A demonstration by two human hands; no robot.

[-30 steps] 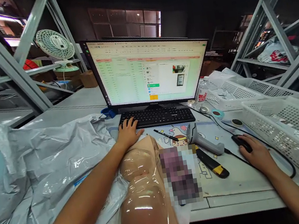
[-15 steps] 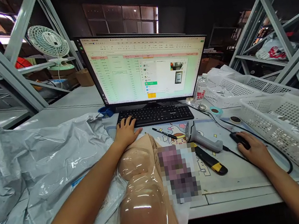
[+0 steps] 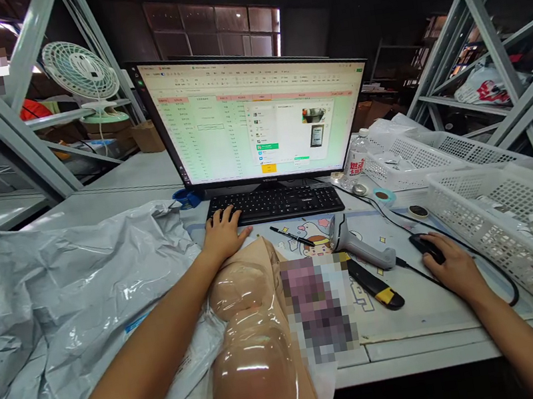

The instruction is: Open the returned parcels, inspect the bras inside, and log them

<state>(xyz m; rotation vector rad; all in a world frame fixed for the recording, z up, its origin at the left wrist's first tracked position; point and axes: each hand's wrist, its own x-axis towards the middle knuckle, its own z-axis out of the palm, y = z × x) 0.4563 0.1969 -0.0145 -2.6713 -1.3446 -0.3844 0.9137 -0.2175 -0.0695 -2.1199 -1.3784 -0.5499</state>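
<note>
My left hand [image 3: 222,232] rests with spread fingers on the left end of a black keyboard [image 3: 274,203]. My right hand [image 3: 452,268] lies curled over a black wired mouse [image 3: 426,247] on the desk mat. Behind the keyboard a monitor [image 3: 254,119] shows a green spreadsheet with a small window open over it. Under my left forearm lies a beige garment in clear plastic wrap [image 3: 253,340], part of it blurred out.
Crumpled grey plastic mailer bags [image 3: 66,292] cover the desk's left side. A grey barcode scanner [image 3: 357,246], a black-and-yellow utility knife [image 3: 375,283] and a pen [image 3: 292,236] lie between my hands. White perforated baskets [image 3: 513,221] stand at right. A desk fan [image 3: 84,76] sits on the shelving behind.
A small pop-up menu has appeared in the window on the screen. Both hands stay where they were; the view has shifted slightly.
</note>
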